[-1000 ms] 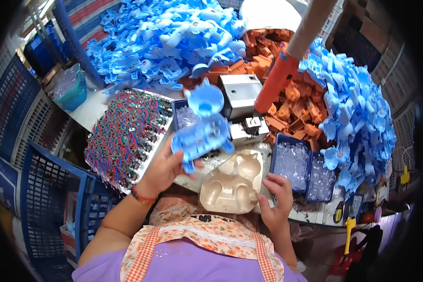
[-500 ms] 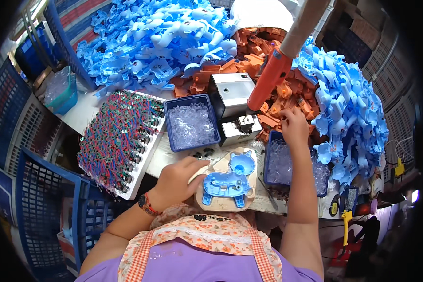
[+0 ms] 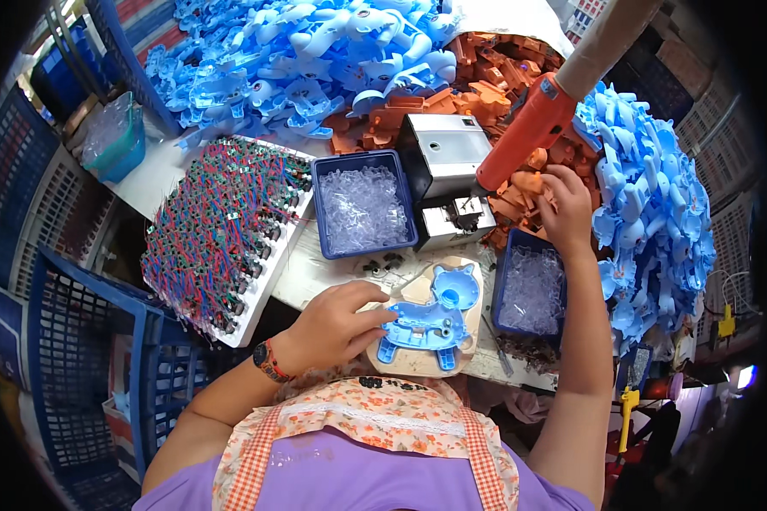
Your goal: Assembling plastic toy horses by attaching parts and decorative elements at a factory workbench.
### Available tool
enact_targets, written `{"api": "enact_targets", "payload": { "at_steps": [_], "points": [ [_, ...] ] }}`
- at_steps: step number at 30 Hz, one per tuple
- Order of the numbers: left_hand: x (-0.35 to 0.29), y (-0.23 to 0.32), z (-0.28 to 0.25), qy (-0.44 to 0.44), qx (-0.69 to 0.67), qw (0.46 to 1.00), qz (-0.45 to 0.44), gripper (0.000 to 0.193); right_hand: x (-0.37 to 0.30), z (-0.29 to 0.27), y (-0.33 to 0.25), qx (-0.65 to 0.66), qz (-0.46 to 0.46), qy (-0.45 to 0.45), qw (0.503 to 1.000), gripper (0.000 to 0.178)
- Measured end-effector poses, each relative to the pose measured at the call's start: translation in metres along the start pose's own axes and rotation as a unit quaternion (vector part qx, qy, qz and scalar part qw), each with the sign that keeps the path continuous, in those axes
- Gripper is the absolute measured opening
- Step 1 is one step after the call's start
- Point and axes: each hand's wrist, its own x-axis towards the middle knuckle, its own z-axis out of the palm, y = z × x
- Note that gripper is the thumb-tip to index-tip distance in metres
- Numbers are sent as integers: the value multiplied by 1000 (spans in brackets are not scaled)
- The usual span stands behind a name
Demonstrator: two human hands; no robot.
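Observation:
A pale blue plastic shell (image 3: 422, 324), animal-shaped with its hollow side up, lies in a cream-coloured fixture (image 3: 464, 356) in front of me. My left hand (image 3: 341, 319) is at its left edge, thumb and forefinger stretched out and slightly apart, the tips touching the shell. At the near edge of a heap of orange plastic parts (image 3: 494, 98), my right hand (image 3: 568, 204) has its fingers curled on a rounded orange plastic part (image 3: 528, 182). The fingers partly hide how it is held.
Blue shell heaps (image 3: 307, 68) stand behind and at right. Blue trays (image 3: 322, 213) hold clear plastic pieces. A white tray (image 3: 273, 294) carries wired circuit boards. A metal box machine (image 3: 447, 153) stands centrally; a red-orange tool (image 3: 528, 132) slants above the heap. A blue crate (image 3: 141, 366) is at left.
My view has shifted, moving the table contents right and up in the picture. My left fingertips have moved onto the shell's edge; my right fingers have closed around an orange part.

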Motion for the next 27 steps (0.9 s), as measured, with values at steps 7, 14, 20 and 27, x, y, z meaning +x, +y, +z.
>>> {"api": "enact_targets", "payload": {
  "at_steps": [7,14,20,27],
  "points": [
    [18,18,9,20,-260,954,-146,51,-55,-40,-81,576,398,-3,714,16],
    [38,25,39,-23,-599,764,-237,56,-82,-44,-179,682,463,-54,564,29],
    [31,27,41,-45,-580,764,-278,47,-75,-47,-187,396,270,58,876,31],
    [31,32,28,-100,-535,792,-276,45,-80,-52,-184,320,136,75,934,25]
  ]
}}
